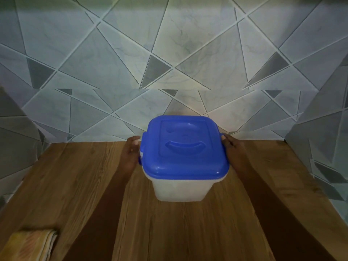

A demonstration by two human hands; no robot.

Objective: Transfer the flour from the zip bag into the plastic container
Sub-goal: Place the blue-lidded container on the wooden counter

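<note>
We've got the plastic container (183, 183) upright mid-tabletop (188, 232), blue lid (185, 147) on, squarely between our hands, left hand (130, 151) and right hand (232, 149) pressing its opposite sides with straight fingers, equally near; no zip bag visible.

You see plastic container (180, 187): body translucent white, lid (183, 147) bright blue. Table (188, 232): brown wood grain. Wall (169, 53): pale grey-green marble tiles, white lines, dark grey triangles. Folded cloth (32, 244): yellow, orange streaks.
</note>
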